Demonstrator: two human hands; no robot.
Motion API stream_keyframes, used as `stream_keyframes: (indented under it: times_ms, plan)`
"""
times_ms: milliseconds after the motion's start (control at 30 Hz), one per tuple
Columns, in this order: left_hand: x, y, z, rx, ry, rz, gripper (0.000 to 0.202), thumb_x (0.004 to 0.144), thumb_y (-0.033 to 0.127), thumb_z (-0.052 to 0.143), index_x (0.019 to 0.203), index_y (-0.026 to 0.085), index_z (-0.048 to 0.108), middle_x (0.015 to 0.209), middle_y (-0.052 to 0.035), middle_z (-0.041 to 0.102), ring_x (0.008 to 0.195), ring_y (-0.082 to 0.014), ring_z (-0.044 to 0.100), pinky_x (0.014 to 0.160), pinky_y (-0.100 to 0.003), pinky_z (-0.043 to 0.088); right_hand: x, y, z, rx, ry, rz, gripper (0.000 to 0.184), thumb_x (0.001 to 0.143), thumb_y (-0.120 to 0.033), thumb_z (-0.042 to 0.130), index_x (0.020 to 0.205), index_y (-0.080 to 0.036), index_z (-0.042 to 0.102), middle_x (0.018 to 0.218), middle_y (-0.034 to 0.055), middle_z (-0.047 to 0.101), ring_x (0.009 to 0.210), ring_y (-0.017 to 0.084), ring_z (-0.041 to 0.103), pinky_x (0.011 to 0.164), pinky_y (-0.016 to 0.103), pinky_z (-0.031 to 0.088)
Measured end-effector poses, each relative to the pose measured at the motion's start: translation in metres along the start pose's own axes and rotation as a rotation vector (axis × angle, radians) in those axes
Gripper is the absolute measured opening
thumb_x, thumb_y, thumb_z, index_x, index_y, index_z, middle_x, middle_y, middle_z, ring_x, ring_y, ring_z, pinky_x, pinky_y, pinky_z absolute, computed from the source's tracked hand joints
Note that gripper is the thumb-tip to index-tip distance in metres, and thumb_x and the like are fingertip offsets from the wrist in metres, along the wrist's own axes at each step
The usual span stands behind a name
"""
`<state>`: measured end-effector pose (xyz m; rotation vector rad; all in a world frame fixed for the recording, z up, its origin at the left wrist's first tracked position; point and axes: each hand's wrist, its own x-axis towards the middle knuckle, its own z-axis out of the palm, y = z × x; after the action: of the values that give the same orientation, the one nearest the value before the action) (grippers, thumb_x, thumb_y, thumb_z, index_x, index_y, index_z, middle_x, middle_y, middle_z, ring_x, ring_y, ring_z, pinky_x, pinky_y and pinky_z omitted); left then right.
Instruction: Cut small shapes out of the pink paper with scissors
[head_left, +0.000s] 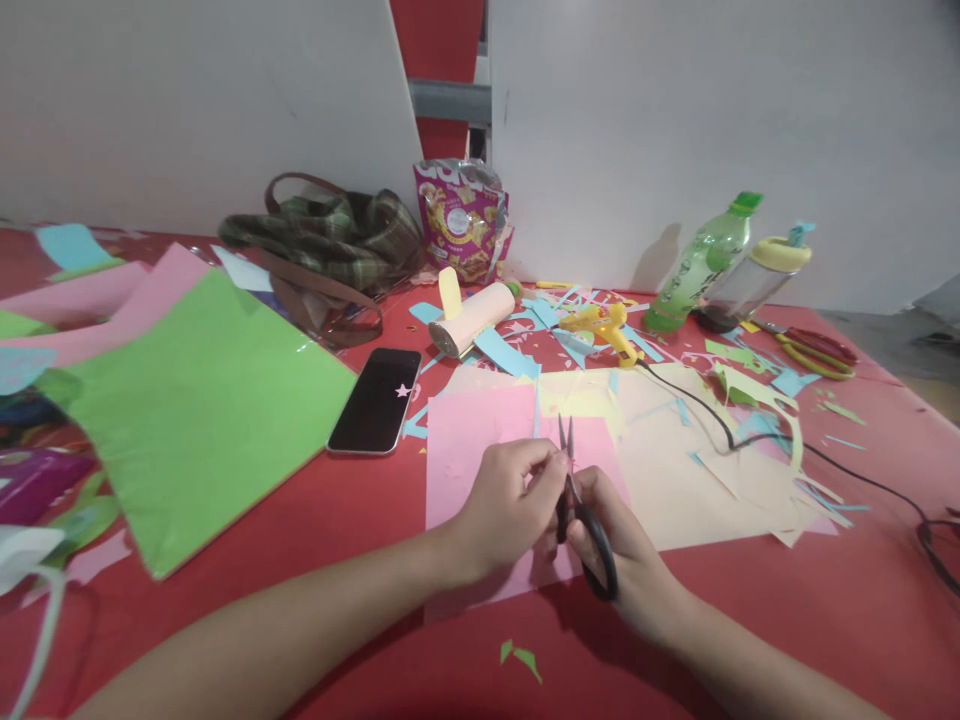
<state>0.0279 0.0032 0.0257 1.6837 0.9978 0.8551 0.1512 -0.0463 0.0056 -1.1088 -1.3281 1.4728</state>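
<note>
My right hand [611, 535] grips black-handled scissors [577, 500], their blades pointing up and away over a pink paper sheet [469, 445]. My left hand [510, 505] is pinched closed right beside the blades, holding a tiny pink piece that I can barely make out. Both hands hover just above the pink sheet on the red table [787, 610].
A black phone [375, 400] lies left of the pink sheet, beyond it a large green sheet [187, 400]. A paper roll [469, 320], yellow glue gun [604, 328] with black cord [750, 435], green bottle [701, 262], red-yellow scissors [814, 352], plaid bag [322, 245], snack pouch [461, 215] and scraps crowd the back.
</note>
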Motion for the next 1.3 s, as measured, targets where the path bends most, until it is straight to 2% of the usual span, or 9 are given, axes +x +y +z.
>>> stream_keyframes:
  times_ms: [100,267,400,567,833,967,1100,1300]
  plan:
    - [0.001,0.0,0.0,-0.055,-0.023,-0.023,0.031,0.08,0.024,0.033,0.05,0.016,0.034,0.044,0.0042,0.038,0.043,-0.0064,0.039,0.043,-0.018,0.032,0.002,-0.001,0.0,0.083,0.012,0.023,0.025,0.077,-0.043,0.045,0.074,-0.022,0.031,0.061,-0.0058,0.039,0.048,0.01,0.044,0.053,0.028,0.04]
    - [0.003,0.0,0.0,-0.107,-0.061,-0.051,0.03,0.081,0.025,0.033,0.052,0.016,0.035,0.049,0.0035,0.041,0.045,-0.0066,0.042,0.045,-0.018,0.034,0.007,0.0,-0.004,0.135,0.135,0.002,0.025,0.076,-0.041,0.05,0.073,-0.023,0.032,0.061,-0.0041,0.045,0.053,0.012,0.047,0.051,0.025,0.039]
    - [0.004,-0.003,0.0,-0.077,-0.12,-0.038,0.029,0.08,0.023,0.033,0.053,0.015,0.036,0.052,0.0036,0.039,0.049,-0.0069,0.037,0.048,-0.019,0.031,0.011,0.002,-0.011,0.179,0.252,-0.037,0.022,0.072,-0.031,0.058,0.074,-0.023,0.037,0.064,-0.0037,0.051,0.059,0.013,0.05,0.06,0.026,0.039]
    - [0.005,-0.009,0.002,0.032,-0.18,-0.03,0.027,0.08,0.024,0.034,0.055,0.015,0.035,0.053,0.004,0.036,0.051,-0.0076,0.034,0.048,-0.02,0.029,0.014,0.0,-0.015,0.227,0.367,-0.073,0.026,0.066,-0.016,0.065,0.073,-0.022,0.04,0.077,-0.0042,0.051,0.064,0.009,0.048,0.059,0.021,0.039]
    - [0.005,-0.013,0.002,0.176,-0.231,0.006,0.027,0.081,0.027,0.033,0.058,0.015,0.041,0.055,0.0028,0.043,0.052,-0.0082,0.037,0.049,-0.02,0.03,0.016,0.002,-0.017,0.199,0.383,-0.043,0.028,0.066,-0.015,0.064,0.074,-0.022,0.038,0.072,-0.0045,0.05,0.054,0.007,0.045,0.043,0.017,0.033]
    - [0.004,-0.016,-0.001,0.157,-0.231,0.023,0.022,0.081,0.023,0.034,0.064,0.014,0.046,0.06,0.0015,0.049,0.055,-0.0088,0.042,0.053,-0.02,0.033,0.017,0.0,-0.015,0.163,0.392,-0.046,0.029,0.064,-0.014,0.064,0.071,-0.022,0.037,0.068,-0.0052,0.048,0.051,0.007,0.043,0.042,0.016,0.032]
    - [0.002,-0.02,-0.005,0.134,-0.195,0.036,0.019,0.079,0.019,0.036,0.063,0.015,0.045,0.06,0.0027,0.047,0.057,-0.008,0.042,0.055,-0.019,0.034,0.018,-0.001,-0.013,0.151,0.342,-0.038,0.028,0.064,-0.013,0.062,0.07,-0.022,0.035,0.068,-0.006,0.049,0.044,0.004,0.038,0.039,0.016,0.029]
    - [-0.003,-0.024,-0.012,0.192,-0.201,0.005,0.02,0.079,0.022,0.039,0.066,0.014,0.052,0.064,0.0004,0.053,0.059,-0.0093,0.046,0.056,-0.02,0.036,0.017,0.001,-0.008,0.068,0.276,-0.021,0.031,0.062,-0.008,0.058,0.07,-0.023,0.033,0.071,-0.0048,0.049,0.051,0.007,0.042,0.041,0.018,0.031]
